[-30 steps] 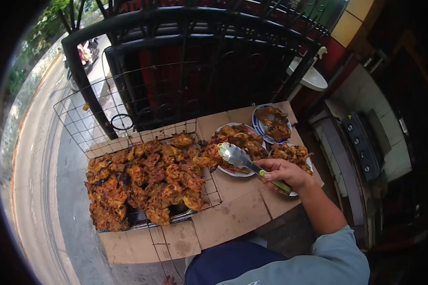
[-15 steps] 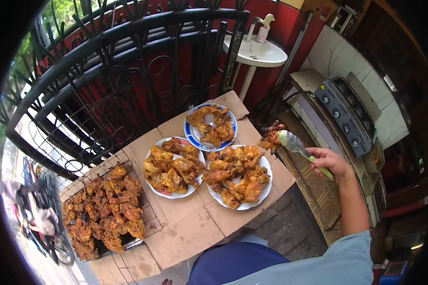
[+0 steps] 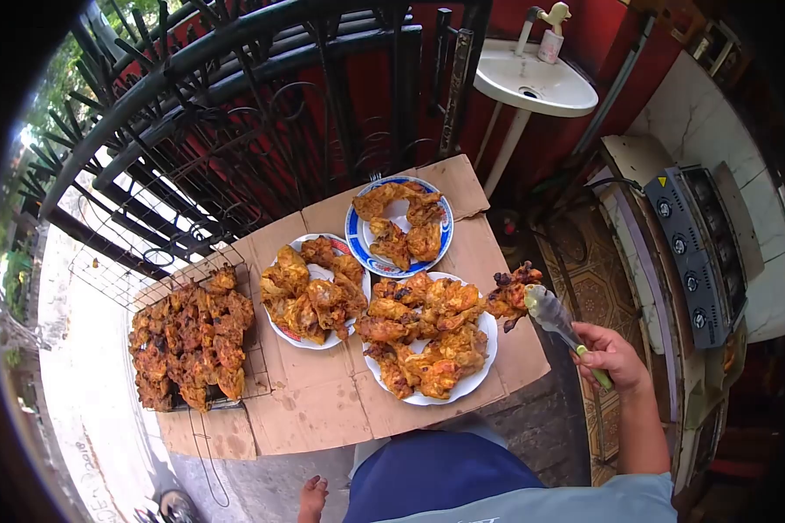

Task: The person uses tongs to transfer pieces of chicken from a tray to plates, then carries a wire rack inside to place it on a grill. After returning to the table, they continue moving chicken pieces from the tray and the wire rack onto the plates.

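Note:
My right hand [image 3: 609,356] is closed around the green handle of metal tongs [image 3: 553,315]. Gripped at the tongs' tip is a browned piece of chicken [image 3: 511,291], held by the right edge of the cardboard-covered table [image 3: 318,394]. Chicken pieces lie on a white plate [image 3: 473,383] just left of it, on a second plate [image 3: 310,336] further left, and on a blue-rimmed plate [image 3: 442,247] behind. A large pile of chicken [image 3: 192,340] covers a wire rack at the left. My left hand [image 3: 312,495] hangs low below the table's front edge, small in view, its grip unclear.
Black metal gates [image 3: 235,131] stand behind the table. A white sink [image 3: 541,83] with a soap bottle [image 3: 550,45] is at the back right. A stove with knobs [image 3: 693,253] stands at the right. Part of a wheel [image 3: 177,506] shows at the lower left.
The tongs and chicken piece have moved down, nearer the front right plate. My left hand shows more fully below the table. The whole view has shifted, with the sink and stove further right.

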### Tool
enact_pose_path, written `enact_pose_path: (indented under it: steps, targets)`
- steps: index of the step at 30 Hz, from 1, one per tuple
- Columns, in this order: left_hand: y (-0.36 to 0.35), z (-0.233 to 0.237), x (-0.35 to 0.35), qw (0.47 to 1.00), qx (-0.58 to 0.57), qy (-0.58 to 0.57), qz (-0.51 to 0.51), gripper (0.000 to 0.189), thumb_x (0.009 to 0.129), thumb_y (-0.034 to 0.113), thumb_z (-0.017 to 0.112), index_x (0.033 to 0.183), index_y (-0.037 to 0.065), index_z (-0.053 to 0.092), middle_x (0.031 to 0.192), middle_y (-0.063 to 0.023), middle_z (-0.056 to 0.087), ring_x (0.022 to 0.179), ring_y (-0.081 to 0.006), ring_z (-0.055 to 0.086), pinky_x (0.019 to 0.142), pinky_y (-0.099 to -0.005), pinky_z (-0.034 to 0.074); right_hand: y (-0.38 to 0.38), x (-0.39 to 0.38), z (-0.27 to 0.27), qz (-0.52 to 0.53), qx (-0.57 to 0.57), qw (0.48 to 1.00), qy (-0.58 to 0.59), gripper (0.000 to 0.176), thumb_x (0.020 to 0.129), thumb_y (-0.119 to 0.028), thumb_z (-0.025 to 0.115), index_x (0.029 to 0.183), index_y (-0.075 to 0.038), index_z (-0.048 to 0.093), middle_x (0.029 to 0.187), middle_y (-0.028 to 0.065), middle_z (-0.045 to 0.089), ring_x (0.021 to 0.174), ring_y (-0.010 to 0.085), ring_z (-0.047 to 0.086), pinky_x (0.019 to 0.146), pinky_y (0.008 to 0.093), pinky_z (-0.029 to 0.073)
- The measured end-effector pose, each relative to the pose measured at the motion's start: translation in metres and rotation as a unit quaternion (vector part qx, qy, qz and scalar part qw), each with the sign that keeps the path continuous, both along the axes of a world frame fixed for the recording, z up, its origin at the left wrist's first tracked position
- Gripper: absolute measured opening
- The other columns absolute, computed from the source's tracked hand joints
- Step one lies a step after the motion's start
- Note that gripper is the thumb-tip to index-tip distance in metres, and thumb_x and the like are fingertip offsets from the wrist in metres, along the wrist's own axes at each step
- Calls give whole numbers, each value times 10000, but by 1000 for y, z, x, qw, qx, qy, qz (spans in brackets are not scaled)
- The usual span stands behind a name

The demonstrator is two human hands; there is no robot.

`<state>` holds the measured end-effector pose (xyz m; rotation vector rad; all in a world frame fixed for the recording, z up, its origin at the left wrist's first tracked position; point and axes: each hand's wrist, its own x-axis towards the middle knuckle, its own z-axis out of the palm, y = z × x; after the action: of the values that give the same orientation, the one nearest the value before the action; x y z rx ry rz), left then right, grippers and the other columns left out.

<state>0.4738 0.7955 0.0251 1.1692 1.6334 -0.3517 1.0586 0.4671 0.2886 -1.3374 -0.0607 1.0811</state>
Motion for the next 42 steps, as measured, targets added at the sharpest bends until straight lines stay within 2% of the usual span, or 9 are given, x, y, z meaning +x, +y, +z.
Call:
enact_pose_path:
  steps: [1, 7, 16, 22, 32, 35, 37, 40, 42]
  targets:
    - [-2, 5, 5, 1000, 19, -2, 17, 517, 911, 245, 643, 1314, -46, 499, 1076, -148, 654, 824, -200, 634, 748, -307, 518, 1, 4, -2, 5, -13, 1000, -8, 681, 762, -163, 746, 1351, 31, 464, 845, 58, 583, 547, 84, 538, 434, 225, 424]
    - [-8, 9, 5, 998, 50, -10, 47, 514, 909, 254, 647, 1313, -31, 506, 1033, -111, 665, 823, -177, 614, 752, -294, 506, 2, 19, 3, 79, -36, 996, -1, 691, 748, -136, 748, 1355, 30, 462, 819, 46, 586, 558, 98, 537, 465, 240, 427]
    - [-25, 5, 17, 999, 27, -4, 16, 548, 891, 270, 657, 1329, -21, 501, 1031, -112, 664, 813, -180, 605, 761, -302, 498, 14, -11, -52, 108, -17, 990, 90, 587, 872, -160, 666, 1379, 20, 431, 766, -7, 548, 537, 74, 523, 459, 220, 422]
    - [-27, 22, 36, 999, 47, -7, 12, 556, 898, 266, 646, 1349, -20, 489, 1085, -132, 661, 860, -192, 612, 794, -311, 495, 9, -6, -58, 119, -22, 985, 127, 619, 871, -200, 672, 1390, 17, 413, 806, 6, 538, 540, 89, 529, 461, 222, 429]
    - [-48, 20, 41, 999, 36, -10, 7, 541, 910, 248, 630, 1364, -7, 482, 1096, -137, 662, 888, -189, 608, 821, -317, 485, 10, -8, -53, 140, -4, 987, 73, 611, 851, -174, 687, 1369, 23, 430, 788, -1, 540, 536, 76, 514, 449, 220, 430]
    - [-52, 31, 50, 999, 42, -2, 5, 531, 910, 246, 631, 1356, -8, 491, 1081, -131, 663, 875, -181, 605, 815, -314, 486, 21, -18, -39, 150, -19, 988, 27, 624, 829, -143, 708, 1363, 27, 435, 819, 3, 555, 570, 70, 518, 479, 216, 432]
    - [-55, 28, 50, 999, 47, -5, 9, 529, 907, 243, 632, 1352, -7, 496, 1065, -125, 666, 865, -179, 604, 810, -312, 486, 29, -24, -35, 129, -31, 990, -47, 652, 820, -128, 730, 1378, 36, 436, 1019, 8, 592, 811, 65, 555, 679, 205, 452]
    - [-54, 26, 49, 998, 54, -9, 13, 523, 903, 238, 633, 1346, -9, 505, 1036, -116, 671, 848, -174, 602, 801, -308, 487, 29, -18, -48, 150, -64, 986, -46, 673, 812, -138, 745, 1379, 47, 433, 1159, 40, 573, 957, 86, 551, 799, 217, 450]
    - [-57, 25, 48, 998, 53, -10, 20, 520, 901, 234, 633, 1342, -12, 508, 1024, -113, 673, 842, -172, 600, 796, -307, 487, 28, -16, -48, 149, -50, 986, -57, 683, 806, -145, 752, 1379, 49, 433, 1169, 51, 576, 963, 96, 559, 808, 228, 458]
